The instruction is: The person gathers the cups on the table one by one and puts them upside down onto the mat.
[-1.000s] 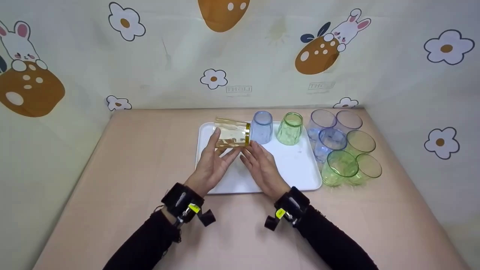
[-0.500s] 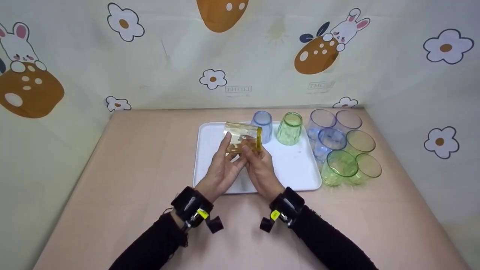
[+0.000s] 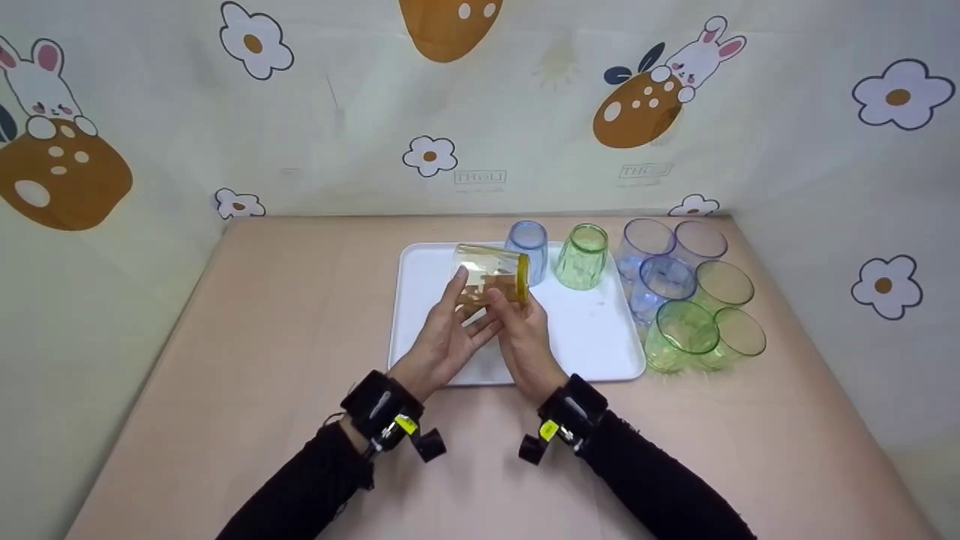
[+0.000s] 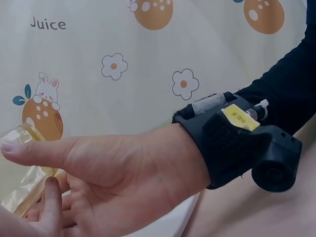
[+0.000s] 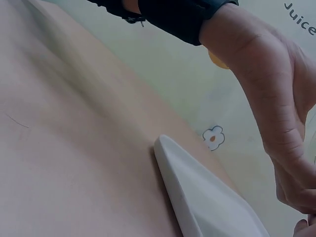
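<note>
A clear amber drinking glass point(image 3: 491, 262) lies sideways in both hands above the white tray point(image 3: 592, 352), its thick dark-yellow end to the right. My left hand point(image 3: 439, 345) holds it from the left, thumb on the near side and fingers underneath. At the thick end my right hand point(image 3: 529, 341) grips it, the thumb laid across its side. In the left wrist view, part of the glass point(image 4: 22, 197) shows beyond the left thumb. The right wrist view shows the right hand point(image 5: 269, 89) but not the glass. A blue glass point(image 3: 527, 247) and a green glass point(image 3: 583, 259) stand upside down on the tray.
Right of the tray, several blue and green glasses stand mouth up, close together; a green one point(image 3: 682, 341) is nearest. They are near the tray's right rim. A patterned backdrop point(image 3: 337, 112) rises behind the table point(image 3: 285, 315).
Over the past second the amber glass has moved right and slightly nearer. My right hand, earlier touching it from below, now has its thumb over the side. Over the last half second little differs.
</note>
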`<state>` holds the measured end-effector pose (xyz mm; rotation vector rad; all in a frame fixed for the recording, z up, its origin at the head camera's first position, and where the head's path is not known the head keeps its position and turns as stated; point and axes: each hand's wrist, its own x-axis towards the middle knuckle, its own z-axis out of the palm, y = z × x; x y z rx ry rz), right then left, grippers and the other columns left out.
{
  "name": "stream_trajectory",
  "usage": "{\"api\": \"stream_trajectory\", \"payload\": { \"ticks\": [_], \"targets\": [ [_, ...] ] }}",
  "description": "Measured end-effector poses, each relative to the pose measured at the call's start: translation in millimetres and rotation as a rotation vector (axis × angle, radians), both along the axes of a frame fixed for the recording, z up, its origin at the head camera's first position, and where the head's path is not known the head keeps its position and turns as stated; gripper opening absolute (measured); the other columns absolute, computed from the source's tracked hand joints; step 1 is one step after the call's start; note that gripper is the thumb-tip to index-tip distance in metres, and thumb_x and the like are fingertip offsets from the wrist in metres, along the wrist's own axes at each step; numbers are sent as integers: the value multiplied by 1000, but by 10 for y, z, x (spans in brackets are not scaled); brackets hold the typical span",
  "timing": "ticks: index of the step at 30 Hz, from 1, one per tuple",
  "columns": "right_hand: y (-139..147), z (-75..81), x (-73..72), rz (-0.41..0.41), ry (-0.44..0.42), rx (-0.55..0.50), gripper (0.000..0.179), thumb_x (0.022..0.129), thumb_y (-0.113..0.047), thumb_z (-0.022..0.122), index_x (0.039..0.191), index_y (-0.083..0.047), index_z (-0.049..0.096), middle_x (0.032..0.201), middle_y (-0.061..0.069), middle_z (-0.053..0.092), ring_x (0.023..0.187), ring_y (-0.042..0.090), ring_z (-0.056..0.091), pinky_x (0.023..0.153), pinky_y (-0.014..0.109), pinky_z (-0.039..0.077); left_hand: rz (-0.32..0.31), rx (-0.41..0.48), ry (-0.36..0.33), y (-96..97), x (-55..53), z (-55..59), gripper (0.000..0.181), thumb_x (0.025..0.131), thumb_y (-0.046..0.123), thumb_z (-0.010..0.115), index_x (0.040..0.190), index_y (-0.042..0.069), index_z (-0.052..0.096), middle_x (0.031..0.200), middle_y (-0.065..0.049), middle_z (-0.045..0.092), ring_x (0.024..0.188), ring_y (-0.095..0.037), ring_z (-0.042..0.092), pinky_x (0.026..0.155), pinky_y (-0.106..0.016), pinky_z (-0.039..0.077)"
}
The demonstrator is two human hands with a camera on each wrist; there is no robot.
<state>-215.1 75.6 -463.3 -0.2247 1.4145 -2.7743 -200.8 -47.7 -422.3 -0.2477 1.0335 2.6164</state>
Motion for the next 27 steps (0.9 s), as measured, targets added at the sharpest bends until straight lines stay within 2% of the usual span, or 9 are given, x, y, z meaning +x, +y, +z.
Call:
{"api": "stream_trajectory", "payload": {
  "ticks": [6, 10, 17, 21, 27],
  "targets": [
    [-16, -28, -60, -61, -10, 30, 66, 87, -25, 83, 135, 4, 50, 130, 17, 56, 124, 26, 52, 111, 36, 37, -31, -102, 15, -84, 6, -66, 80, 98, 53, 59, 151, 0, 32, 145, -24, 40, 128, -39, 51, 100, -42, 50],
    [6, -64, -115, -85, 10, 62, 62, 89, -22, 81, 136, 4, 50, 131, 17, 55, 126, 26, 52, 111, 36, 38, -23, -164, 12, -161, 21, -81, 75, 102, 51, 49, 151, -1, 28, 149, -25, 39, 131, -40, 49, 101, -44, 49],
    [71, -137, -175, -134, 35, 182, 58, 89, -13, 78, 137, 4, 51, 132, 17, 58, 128, 25, 52, 109, 36, 41, -12, -180, -9, -323, 50, -108, 68, 106, 43, 36, 154, -3, 22, 153, -29, 35, 136, -44, 41, 105, -49, 45],
    [103, -149, -191, -149, 30, 230, 60, 88, -9, 80, 139, 3, 52, 135, 16, 58, 129, 23, 52, 107, 35, 42, -35, -245, 36, -468, 55, -133, 66, 108, 41, 34, 154, -5, 25, 152, -28, 38, 136, -44, 42, 106, -49, 44],
    [127, -166, -241, -154, 12, 327, 60, 85, -5, 83, 137, 3, 54, 133, 14, 61, 125, 22, 56, 101, 35, 48, -130, -391, 114, -736, 49, -112, 63, 108, 39, 34, 153, -5, 30, 151, -28, 42, 137, -44, 42, 105, -46, 45]
  ]
}}
